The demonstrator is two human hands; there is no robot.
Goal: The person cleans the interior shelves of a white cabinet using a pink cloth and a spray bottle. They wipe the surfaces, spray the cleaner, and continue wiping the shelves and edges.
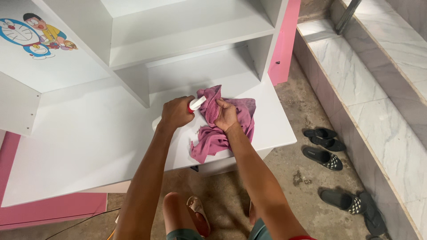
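left hand [176, 112] gripping spray bottle [195, 104], right hand [226, 115] on cloth [222, 129]

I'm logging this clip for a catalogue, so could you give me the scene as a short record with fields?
setting: white desk with shelves, on a concrete floor beside marble steps
left hand: gripping a spray bottle with a white nozzle and red collar, nozzle towards the cloth
right hand: bunching a pink cloth that lies on the desk
decoration: cartoon sticker on the upper left panel
floor items: dark sandals on the right
person: seated or crouched, knees below the desk edge
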